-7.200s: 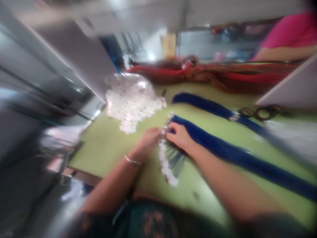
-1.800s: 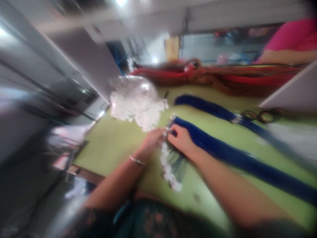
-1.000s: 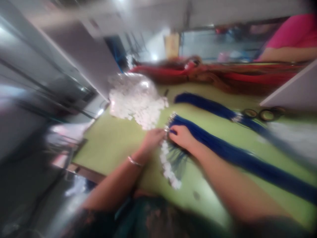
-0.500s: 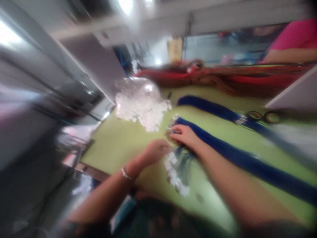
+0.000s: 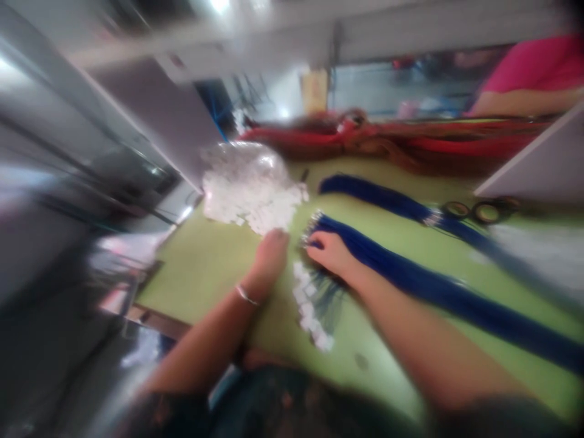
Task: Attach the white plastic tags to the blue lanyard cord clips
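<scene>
My left hand [image 5: 271, 254] is at the near edge of a heap of small white plastic pieces [image 5: 249, 198], which look like connector housings. Its fingertips are smeared, so I cannot see whether they grip a piece. My right hand [image 5: 332, 254] bends over the terminal end of a long bundle of blue wires [image 5: 410, 277], thumb and fingers closed on wire there. Small shiny tips [image 5: 312, 226] show at the bundle's end. Below that hand lies a row of white housings [image 5: 309, 307] with wires running from them.
A second blue wire bundle [image 5: 378, 194] lies farther back, beside black-handled scissors [image 5: 486, 211]. Clear plastic [image 5: 260, 157] covers part of the heap. Red and brown wires [image 5: 392, 137] stretch along the back. A person's pink sleeve [image 5: 542, 67] shows beyond. The green tabletop [image 5: 196, 261] ends at left.
My left hand has moved from beside the right hand, forward and left to the white heap. The right hand stays at the blue wire ends. The view has shifted slightly.
</scene>
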Available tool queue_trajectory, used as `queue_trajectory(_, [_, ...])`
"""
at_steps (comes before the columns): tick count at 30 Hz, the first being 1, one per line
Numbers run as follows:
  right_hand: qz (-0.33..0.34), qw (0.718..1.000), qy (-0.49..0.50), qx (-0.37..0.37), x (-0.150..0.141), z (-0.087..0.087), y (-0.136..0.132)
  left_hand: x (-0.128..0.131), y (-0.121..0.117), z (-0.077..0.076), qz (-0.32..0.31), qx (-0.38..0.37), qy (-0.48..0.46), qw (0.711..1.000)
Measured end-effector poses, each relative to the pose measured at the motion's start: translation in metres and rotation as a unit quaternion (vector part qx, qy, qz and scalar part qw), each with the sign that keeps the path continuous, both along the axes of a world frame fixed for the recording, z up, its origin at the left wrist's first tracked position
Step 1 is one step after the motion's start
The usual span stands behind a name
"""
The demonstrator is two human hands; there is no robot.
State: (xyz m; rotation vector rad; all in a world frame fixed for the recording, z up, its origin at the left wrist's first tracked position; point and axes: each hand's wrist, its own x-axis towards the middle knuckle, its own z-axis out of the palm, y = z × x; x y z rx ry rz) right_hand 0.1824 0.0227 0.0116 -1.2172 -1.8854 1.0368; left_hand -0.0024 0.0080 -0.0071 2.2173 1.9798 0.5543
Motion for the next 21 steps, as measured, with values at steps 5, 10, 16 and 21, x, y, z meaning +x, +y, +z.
queue_trajectory(5, [-0.007,1.000,0.005,0.004,-0.001,-0.001,-0.002,-0.006,-0.003,-0.001,-0.036,0.044,-0.039,0.998])
queue_trajectory(10, [-0.042,0.999,0.022,0.014,-0.002,-0.003,-0.002,-0.001,-0.010,0.001,0.040,0.018,-0.325,0.945])
queue_trajectory(16, [-0.042,0.999,0.023,0.019,-0.001,-0.008,0.000,0.004,-0.015,0.001,0.015,-0.135,-0.492,0.860])
queue_trajectory(21, [-0.043,0.997,-0.056,0.035,-0.004,-0.008,-0.005,0.007,-0.016,-0.001,0.027,-0.133,-0.490,0.861])
